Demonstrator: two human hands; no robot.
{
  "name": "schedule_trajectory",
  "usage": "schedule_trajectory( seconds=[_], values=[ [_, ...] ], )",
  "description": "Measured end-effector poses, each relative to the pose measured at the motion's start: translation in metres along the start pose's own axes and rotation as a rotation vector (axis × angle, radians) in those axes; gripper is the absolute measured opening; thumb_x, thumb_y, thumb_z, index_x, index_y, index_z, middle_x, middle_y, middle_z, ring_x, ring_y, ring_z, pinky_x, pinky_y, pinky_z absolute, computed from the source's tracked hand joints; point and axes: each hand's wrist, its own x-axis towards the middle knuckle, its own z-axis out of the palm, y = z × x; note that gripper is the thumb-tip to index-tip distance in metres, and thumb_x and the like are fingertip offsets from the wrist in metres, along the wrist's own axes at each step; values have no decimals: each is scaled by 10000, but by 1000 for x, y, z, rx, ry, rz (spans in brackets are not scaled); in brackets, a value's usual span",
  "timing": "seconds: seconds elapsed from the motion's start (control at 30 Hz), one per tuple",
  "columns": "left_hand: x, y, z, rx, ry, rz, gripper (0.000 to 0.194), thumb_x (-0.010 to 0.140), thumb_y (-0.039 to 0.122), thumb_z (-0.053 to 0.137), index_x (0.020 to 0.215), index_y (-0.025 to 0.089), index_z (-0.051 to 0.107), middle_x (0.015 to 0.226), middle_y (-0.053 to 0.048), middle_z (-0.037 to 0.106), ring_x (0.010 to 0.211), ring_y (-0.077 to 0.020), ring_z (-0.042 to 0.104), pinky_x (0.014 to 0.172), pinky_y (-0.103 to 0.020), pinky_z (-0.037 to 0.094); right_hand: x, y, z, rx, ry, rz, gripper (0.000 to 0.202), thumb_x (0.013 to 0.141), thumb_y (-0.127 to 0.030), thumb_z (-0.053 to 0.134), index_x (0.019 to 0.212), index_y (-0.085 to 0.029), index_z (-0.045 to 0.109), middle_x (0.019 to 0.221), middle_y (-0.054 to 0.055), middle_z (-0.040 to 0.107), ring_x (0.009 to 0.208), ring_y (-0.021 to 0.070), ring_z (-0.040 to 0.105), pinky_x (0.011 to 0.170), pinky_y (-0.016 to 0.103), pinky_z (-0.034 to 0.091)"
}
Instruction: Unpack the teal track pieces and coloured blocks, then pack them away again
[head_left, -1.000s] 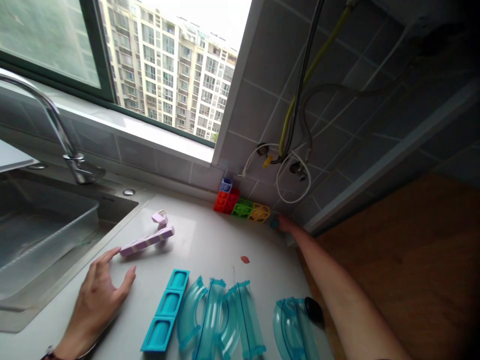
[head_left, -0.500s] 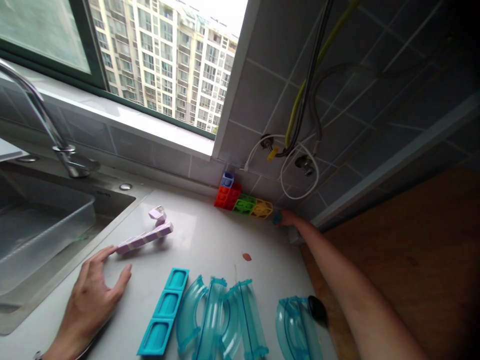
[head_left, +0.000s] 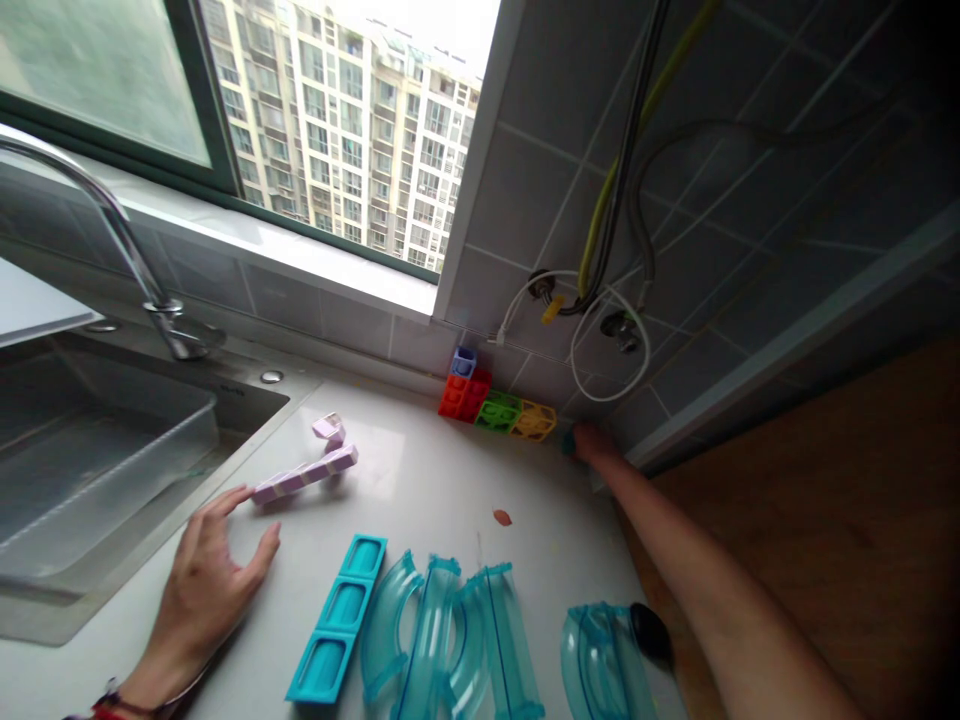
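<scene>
My left hand (head_left: 210,570) rests on the white counter with thumb and fingers spread. Its fingertips meet the near end of a lilac plastic piece (head_left: 307,475) that has an angled part at its far end. At the back right corner, my right hand (head_left: 592,445) closes around a small dark teal block (head_left: 568,442), mostly hidden by the fingers. Left of that hand, a row of building blocks stands along the wall: a yellow block (head_left: 534,420), a green block (head_left: 498,410), red blocks (head_left: 463,396) and a blue block (head_left: 463,362) at the end.
Nearer me lie a turquoise three-part strip (head_left: 339,620), several clear teal track pieces (head_left: 431,635) and more teal pieces (head_left: 600,655) beside a black round object (head_left: 651,634). A reddish leaf-shaped bit (head_left: 502,517) lies mid-counter. At left, the sink (head_left: 255,405) holds a clear bin (head_left: 172,430).
The whole view has shifted, so things sit slightly further right. My right hand and the teal block appear a little further from the yellow block. My left hand keeps its pose at the lilac piece.
</scene>
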Motion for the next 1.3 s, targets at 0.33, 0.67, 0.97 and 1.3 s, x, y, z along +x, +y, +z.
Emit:
schedule_trajectory(
  seconds=[0.33, 0.67, 0.97, 1.3],
  values=[
    [56, 57, 24, 34, -295, 73, 519, 830, 358, 683, 1323, 214, 606, 1328, -166, 659, 1240, -393, 598, 1023, -544, 476, -83, -22, -43, 27, 218, -23, 391, 880, -238, 747, 1238, -106, 658, 1233, 229, 655, 1194, 373, 605, 916, 442, 505],
    [58, 120, -75, -565, -273, -84, 422, 1012, 462, 480, 1302, 164, 550, 1168, -132, 744, 974, -244, 739, 824, -338, 581, -261, -102, -108, 861, 242, -567, 370, 892, -484, 715, 1201, -281, 718, 1171, 129, 724, 1120, 348, 626, 970, 469, 451],
    [-65, 202, -174, -1216, -521, -294, 395, 931, 418, 695, 1254, 201, 626, 1079, -109, 751, 782, -203, 713, 680, -295, 575, -402, -212, -120, 1949, -507, -601, 514, 853, -616, 720, 1111, -172, 695, 879, 68, 695, 649, 152, 620, 511, 229, 386],
    [-167, 209, -195, -1166, -518, -478, 317, 866, 411, 767, 1093, 192, 741, 1043, -103, 783, 965, -278, 739, 817, -332, 567, -498, -232, -55, 2103, -416, -237, 499, 734, -565, 837, 934, -144, 659, 639, -7, 616, 480, 101, 525, 410, 190, 373]
  ],
)
